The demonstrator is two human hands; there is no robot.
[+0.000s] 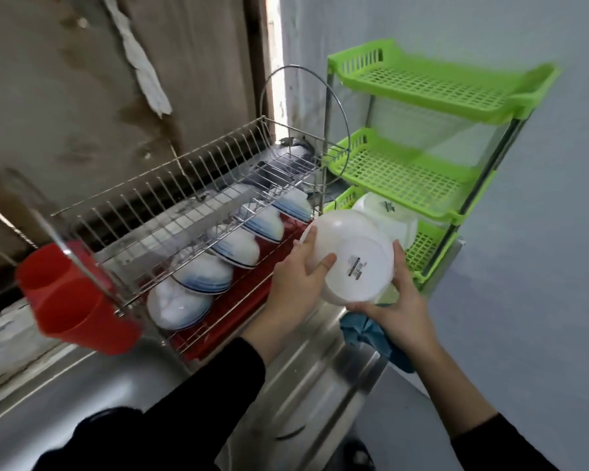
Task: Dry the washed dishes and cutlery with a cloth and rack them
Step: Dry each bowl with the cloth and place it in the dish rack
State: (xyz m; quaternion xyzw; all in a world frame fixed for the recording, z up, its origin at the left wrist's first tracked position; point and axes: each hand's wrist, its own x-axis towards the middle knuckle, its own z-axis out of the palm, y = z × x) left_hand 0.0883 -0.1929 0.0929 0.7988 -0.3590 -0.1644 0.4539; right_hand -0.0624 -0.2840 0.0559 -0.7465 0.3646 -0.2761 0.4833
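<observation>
A white bowl [352, 254] is held upside down between both hands, its labelled base facing me. My left hand [298, 283] grips its left rim, thumb on the base. My right hand [400, 309] holds the lower right rim, and a blue cloth [361, 331] hangs beneath this hand. The bowl hovers at the right end of a two-tier wire dish rack [170, 185]. Several white bowls with blue stripes [238, 248] lie tilted in the rack's lower tier over a red drip tray [252, 294].
A red cutlery cup [68, 297] hangs on the rack's left end. A green three-tier plastic shelf [422, 164] stands to the right, with another white bowl [388, 219] on its bottom tier. A steel sink counter [306, 368] lies below. Walls close in behind and right.
</observation>
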